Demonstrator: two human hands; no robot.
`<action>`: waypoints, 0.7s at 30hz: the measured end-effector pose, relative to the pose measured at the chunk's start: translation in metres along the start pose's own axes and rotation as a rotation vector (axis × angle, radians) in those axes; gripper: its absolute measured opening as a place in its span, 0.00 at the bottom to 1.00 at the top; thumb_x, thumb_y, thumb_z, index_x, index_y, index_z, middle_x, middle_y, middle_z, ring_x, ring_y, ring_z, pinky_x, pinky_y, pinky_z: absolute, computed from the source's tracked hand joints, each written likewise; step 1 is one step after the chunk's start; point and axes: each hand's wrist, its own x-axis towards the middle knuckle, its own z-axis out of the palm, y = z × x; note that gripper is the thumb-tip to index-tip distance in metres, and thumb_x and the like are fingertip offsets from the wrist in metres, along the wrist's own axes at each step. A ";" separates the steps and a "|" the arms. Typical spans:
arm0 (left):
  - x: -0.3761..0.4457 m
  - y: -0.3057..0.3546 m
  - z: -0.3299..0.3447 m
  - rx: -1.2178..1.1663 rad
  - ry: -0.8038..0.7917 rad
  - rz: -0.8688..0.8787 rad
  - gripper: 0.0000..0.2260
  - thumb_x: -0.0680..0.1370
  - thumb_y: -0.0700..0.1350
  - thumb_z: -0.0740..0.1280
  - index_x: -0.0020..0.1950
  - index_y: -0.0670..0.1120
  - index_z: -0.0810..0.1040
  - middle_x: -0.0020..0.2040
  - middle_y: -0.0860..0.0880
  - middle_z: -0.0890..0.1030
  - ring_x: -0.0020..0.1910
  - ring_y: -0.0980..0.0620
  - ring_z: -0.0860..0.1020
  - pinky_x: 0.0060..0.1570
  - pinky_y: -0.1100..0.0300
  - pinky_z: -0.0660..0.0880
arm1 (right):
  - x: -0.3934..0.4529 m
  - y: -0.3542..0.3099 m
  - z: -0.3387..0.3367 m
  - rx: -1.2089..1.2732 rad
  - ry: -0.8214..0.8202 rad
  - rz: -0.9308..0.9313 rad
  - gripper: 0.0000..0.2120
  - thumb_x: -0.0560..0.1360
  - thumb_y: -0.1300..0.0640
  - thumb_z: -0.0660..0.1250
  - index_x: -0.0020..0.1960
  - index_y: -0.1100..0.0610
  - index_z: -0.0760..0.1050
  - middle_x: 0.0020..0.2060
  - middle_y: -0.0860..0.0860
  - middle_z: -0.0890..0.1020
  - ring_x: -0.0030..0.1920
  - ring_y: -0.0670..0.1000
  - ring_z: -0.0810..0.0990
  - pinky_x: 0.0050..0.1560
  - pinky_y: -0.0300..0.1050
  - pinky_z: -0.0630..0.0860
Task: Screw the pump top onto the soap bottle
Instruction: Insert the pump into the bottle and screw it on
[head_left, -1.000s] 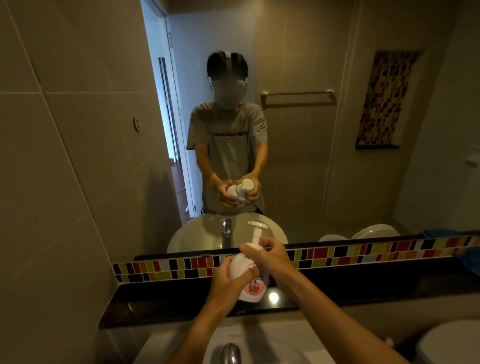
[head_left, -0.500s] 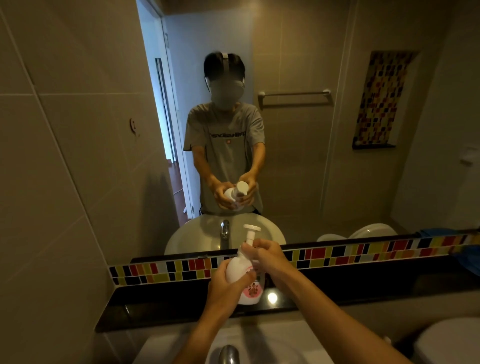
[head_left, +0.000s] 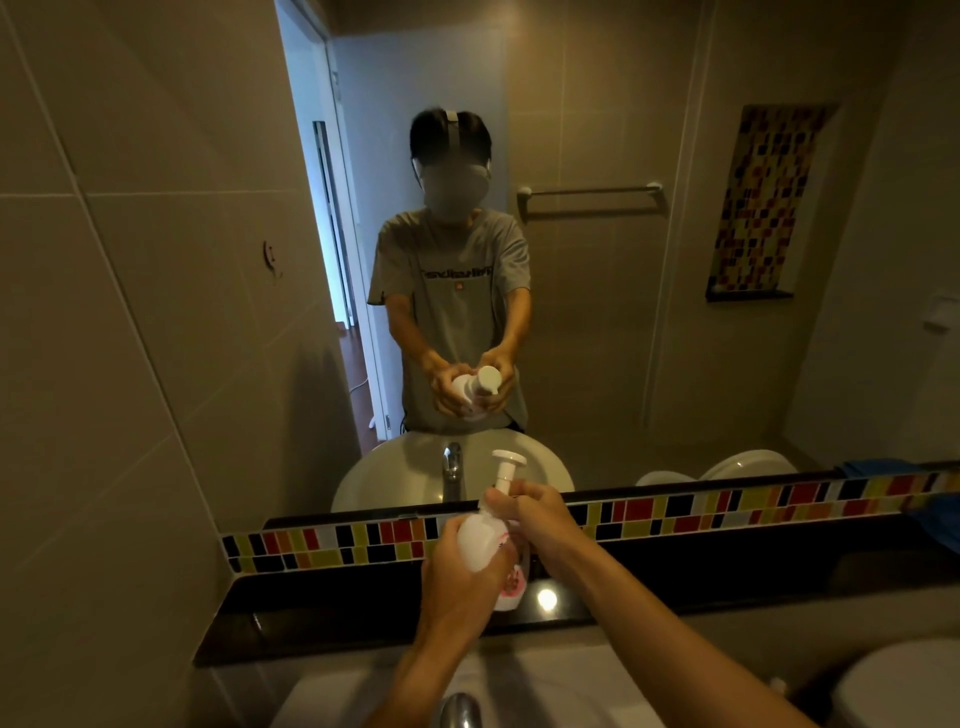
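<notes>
A white soap bottle (head_left: 480, 543) with a pink label stands on the black ledge (head_left: 332, 597) below the mirror. My left hand (head_left: 457, 582) wraps around the bottle's body from the near side. The white pump top (head_left: 506, 467) sits on the bottle's neck and points upward. My right hand (head_left: 535, 514) grips the pump's collar at the neck, so the collar itself is hidden by the fingers.
A large mirror (head_left: 597, 312) reflects a person holding the same bottle. A strip of coloured tiles (head_left: 727, 506) runs along the wall. The white basin (head_left: 545, 686) and chrome tap (head_left: 460, 712) lie below. A toilet (head_left: 904, 686) stands at the lower right.
The pump head has turned between the frames while my right hand stays on the collar. My left hand still holds the bottle in place on the ledge.
</notes>
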 end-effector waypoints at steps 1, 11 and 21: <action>-0.001 0.000 0.002 0.011 0.015 0.004 0.22 0.71 0.49 0.73 0.61 0.53 0.69 0.52 0.53 0.74 0.49 0.55 0.75 0.36 0.69 0.70 | 0.000 0.000 -0.001 -0.005 -0.010 -0.010 0.12 0.76 0.55 0.68 0.57 0.60 0.78 0.50 0.57 0.83 0.50 0.55 0.82 0.49 0.48 0.77; 0.017 -0.006 -0.020 -0.447 -0.347 -0.157 0.28 0.62 0.53 0.73 0.59 0.42 0.76 0.48 0.40 0.84 0.44 0.42 0.84 0.35 0.57 0.80 | -0.002 -0.012 -0.023 0.197 -0.346 0.044 0.14 0.74 0.58 0.64 0.58 0.61 0.77 0.49 0.58 0.81 0.51 0.58 0.79 0.63 0.58 0.72; 0.004 0.001 0.000 -0.150 0.042 0.041 0.21 0.71 0.49 0.74 0.60 0.55 0.69 0.52 0.52 0.77 0.50 0.52 0.79 0.41 0.61 0.78 | -0.008 -0.011 0.003 0.057 -0.021 -0.085 0.13 0.79 0.60 0.62 0.60 0.64 0.77 0.45 0.55 0.82 0.46 0.54 0.80 0.48 0.49 0.78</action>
